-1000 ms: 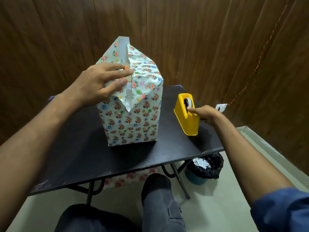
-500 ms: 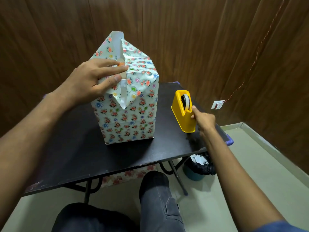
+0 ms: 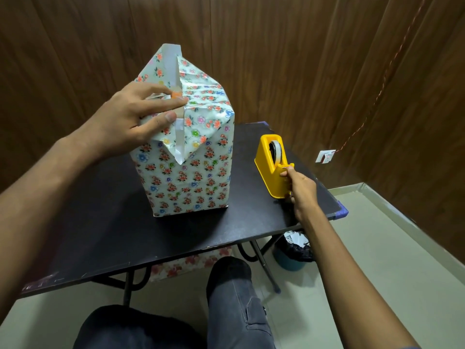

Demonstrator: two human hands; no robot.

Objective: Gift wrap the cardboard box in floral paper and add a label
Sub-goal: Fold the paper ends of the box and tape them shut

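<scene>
While my knees (image 3: 226, 298) sit closest to the camera, in dark trousers under the near edge of the tabletop (image 3: 105, 222), I see both arms reaching out over it. A roll of floral paper (image 3: 186, 263) lies on the floor beneath the tabletop, and a bin (image 3: 293, 250) lined with a black bag stands on the floor to the right of the legs. My right hand (image 3: 300, 190) is at the near end of the yellow dispenser (image 3: 273, 170), thumb and forefinger pinched at the cutter edge; I cannot tell whether tape is between them. The dispenser stands near the right edge of the tabletop, apart from the box (image 3: 188, 157). The box stands upright in the middle of the tabletop, wrapped in floral paper. My left hand (image 3: 136, 117) lies across its top, fingers straight and thumb pressing the folded flaps down at the seam. One white-backed flap (image 3: 172, 64) stands up at the far end of the top. Behind it all is a dark wood-panelled wall (image 3: 289, 59), with a small socket (image 3: 325, 156) low on the right.
</scene>
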